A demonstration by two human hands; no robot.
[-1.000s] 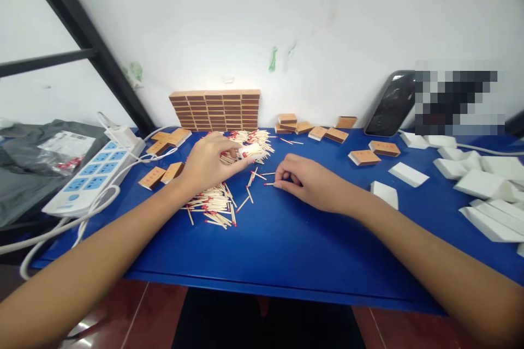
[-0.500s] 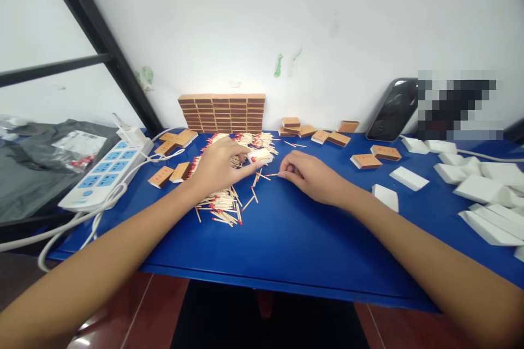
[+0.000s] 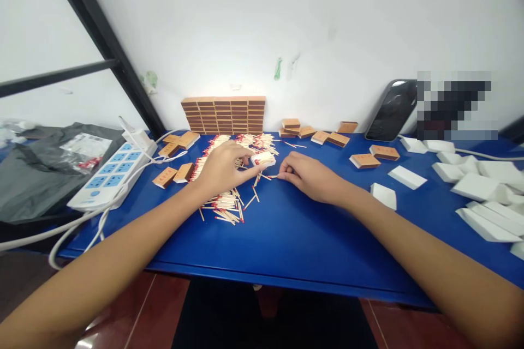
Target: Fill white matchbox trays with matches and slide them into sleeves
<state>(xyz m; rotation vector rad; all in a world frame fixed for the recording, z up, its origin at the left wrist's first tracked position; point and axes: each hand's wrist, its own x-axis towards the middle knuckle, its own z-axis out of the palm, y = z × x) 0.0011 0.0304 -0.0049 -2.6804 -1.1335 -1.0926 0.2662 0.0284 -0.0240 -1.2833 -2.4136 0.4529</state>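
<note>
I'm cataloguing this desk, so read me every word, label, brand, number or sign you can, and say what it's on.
No text here can be read.
Loose matchboxes: small reddish marks on top, too small to read.
Pale label on the grey bag: any print is too blurred.
Power strip: no lettering clear enough to read.
White tray in the left hand: no lettering visible.
Pixelated patch at far right: masked, unreadable.

**Left hand on match tray, right hand on one match**

Frame centre: left grip has the white tray, red-tipped sticks inside. Right grip just beside it, pinching the single stick. Loose matches around and below left hand. Matchbox stack upper centre-left, against wall. White trays heaped far right. Power strip left. Blue worktop underneath.
</note>
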